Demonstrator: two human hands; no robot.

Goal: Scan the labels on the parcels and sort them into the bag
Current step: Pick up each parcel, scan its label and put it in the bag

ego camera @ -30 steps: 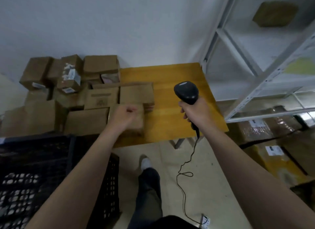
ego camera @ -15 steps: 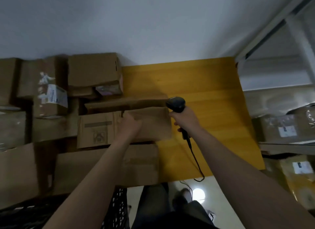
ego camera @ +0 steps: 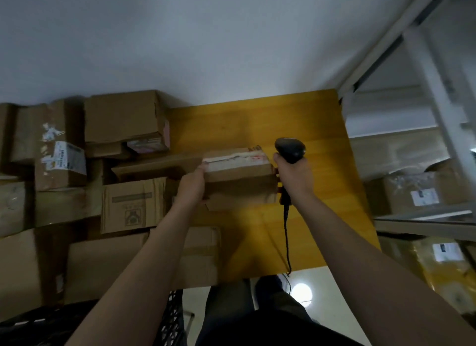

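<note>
My left hand (ego camera: 192,184) grips the left end of a brown cardboard parcel (ego camera: 239,181), held just above the yellow table (ego camera: 309,217). The parcel's far upper face carries a torn white label (ego camera: 231,160). My right hand (ego camera: 293,175) holds a black corded barcode scanner (ego camera: 289,150) by its handle, right beside the parcel's right end, with the scanner head above the label side. The scanner cable (ego camera: 286,237) hangs down over the table's front edge. No bag shows in the head view.
Several cardboard boxes (ego camera: 123,119) are piled on the table's left half. A black plastic crate (ego camera: 164,320) stands on the floor at bottom left. A white metal shelving rack (ego camera: 438,114) with labelled parcels (ego camera: 422,196) stands at the right.
My left hand has lifted one parcel off the pile, moved it right and turned its labelled face up. My right hand and the scanner have come close to its right end.
</note>
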